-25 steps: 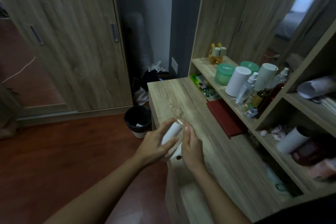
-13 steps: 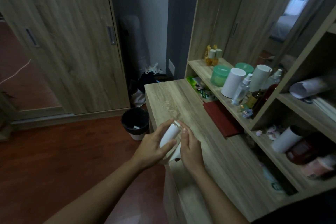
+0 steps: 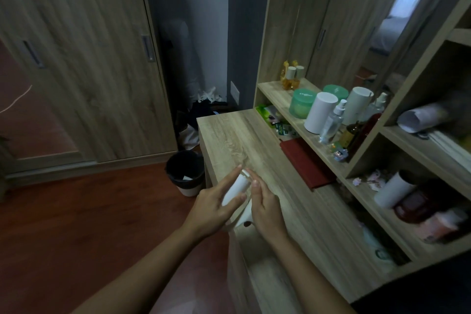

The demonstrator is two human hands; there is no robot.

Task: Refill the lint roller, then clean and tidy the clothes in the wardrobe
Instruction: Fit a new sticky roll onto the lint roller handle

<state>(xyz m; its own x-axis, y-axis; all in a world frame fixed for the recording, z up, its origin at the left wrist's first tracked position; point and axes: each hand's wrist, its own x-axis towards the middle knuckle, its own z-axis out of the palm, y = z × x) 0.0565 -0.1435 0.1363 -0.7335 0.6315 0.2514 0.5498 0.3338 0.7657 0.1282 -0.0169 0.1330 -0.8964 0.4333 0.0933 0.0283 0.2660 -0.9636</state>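
Note:
A white lint roller [image 3: 237, 187] sits between my two hands, just above the front left edge of the wooden desk [image 3: 257, 145]. My left hand [image 3: 212, 205] cups the white roll from the left, fingers stretched along it. My right hand [image 3: 266, 208] presses against its right side, and the white handle [image 3: 243, 218] pokes out below my palms. The wardrobe [image 3: 84, 64] with closed sliding doors stands at the left.
A black waste bin [image 3: 185, 172] stands on the red-brown floor beside the desk. Shelves at the right hold jars, bottles and a white cylinder [image 3: 319, 116]. A dark red cloth [image 3: 305, 162] lies on the desk. Clothes are heaped in the corner behind the bin.
The hands and lint roller stay together in nearly the same place; my left fingers have slid a little along the roll. The view has shifted slightly.

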